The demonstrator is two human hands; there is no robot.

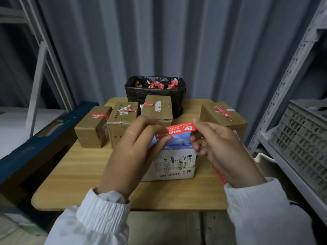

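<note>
Both grips pinch one red sticker strip. The left hand has its lower-left end btw. thumb & fingertips, other fingers curled in. The right hand nips the upper-right end btw. thumb & forefinger, remaining fingers loosely bent below. The strip is stretched btw. the two grips, printed side up w/ white characters, tilted so the right end sits higher. It's held in the air, not touching anything else, just above the far edge of a white-and-blue parcel.

The parcel lies flat on the wood surface, approx. centre, shipping label w/ barcodes facing up. A second red strip lies on the surface beside the parcel, partly hidden under the right wrist. White sleeves w/ ribbed cuffs cover both forearms.

Behind the parcel there are four cardboard boxes. Three are side by side at left: the left box, the middle box and the tall box. The far-right box is apart from them. All carry red sticker bits or torn white patches on top.

At the back edge is a bin lined w/ a black bag, w/ crumpled red scraps inside. To the right is a metal rack w/ a grey crate on its shelf.
</note>
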